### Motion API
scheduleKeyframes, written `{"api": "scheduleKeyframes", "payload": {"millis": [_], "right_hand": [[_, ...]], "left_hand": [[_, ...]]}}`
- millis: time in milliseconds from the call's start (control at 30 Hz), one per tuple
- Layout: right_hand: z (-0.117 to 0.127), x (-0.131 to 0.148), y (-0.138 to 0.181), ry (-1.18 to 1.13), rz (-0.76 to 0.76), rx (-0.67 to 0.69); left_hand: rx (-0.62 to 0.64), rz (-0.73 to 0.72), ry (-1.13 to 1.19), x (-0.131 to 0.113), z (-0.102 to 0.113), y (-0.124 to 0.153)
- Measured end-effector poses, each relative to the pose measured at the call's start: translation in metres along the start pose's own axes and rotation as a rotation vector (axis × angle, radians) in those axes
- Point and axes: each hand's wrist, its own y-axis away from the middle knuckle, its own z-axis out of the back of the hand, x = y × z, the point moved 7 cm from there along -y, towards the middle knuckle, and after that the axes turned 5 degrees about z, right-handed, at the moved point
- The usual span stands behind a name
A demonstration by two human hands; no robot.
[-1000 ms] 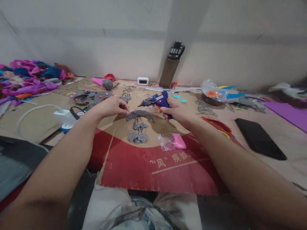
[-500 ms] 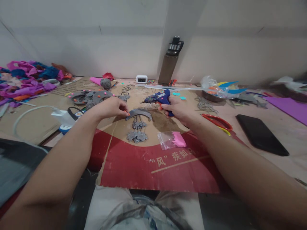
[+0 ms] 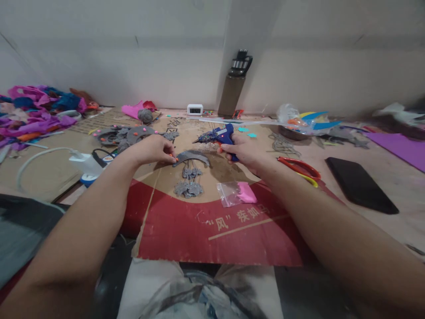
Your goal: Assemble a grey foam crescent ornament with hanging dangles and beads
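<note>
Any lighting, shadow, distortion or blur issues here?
Head view: dim light, a soft shadow on the cardboard below the glue gun and right hand; head view: the bottle appears to lean, perhaps from wide-angle stretch; head view: fine detail is smeared, so how the left hand meets the grey crescent is unclear.

The far side is closed off by a pale grey wall (image 3: 99,66), crossed by a faint darker band (image 3: 186,42) and interrupted by a shadowed vertical strip (image 3: 255,26). A pinkish tabletop (image 3: 407,186) is set against it, dimly lit. Below, what may be floor (image 3: 308,292) is lost in darkness.
</note>
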Motion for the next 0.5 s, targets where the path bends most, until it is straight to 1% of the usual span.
{"api": "scheduleKeyframes", "payload": {"millis": [267, 333, 400, 500], "right_hand": [[0.004, -0.002, -0.001, 0.025, -0.009, -0.054], [0.005, -0.004, -0.002, 0.009, -0.021, -0.063], [0.005, -0.004, -0.002, -0.010, -0.025, -0.066], [0.004, -0.005, -0.002, -0.029, -0.029, -0.051]], "left_hand": [[0.001, 0.031, 0.072, 0.004, 0.004, 0.004], [-0.018, 0.033, 0.116, 0.003, 0.008, 0.007], [-0.050, 0.016, 0.180, 0.000, 0.013, 0.010], [-0.078, -0.049, 0.242, -0.009, 0.018, 0.015]]}}
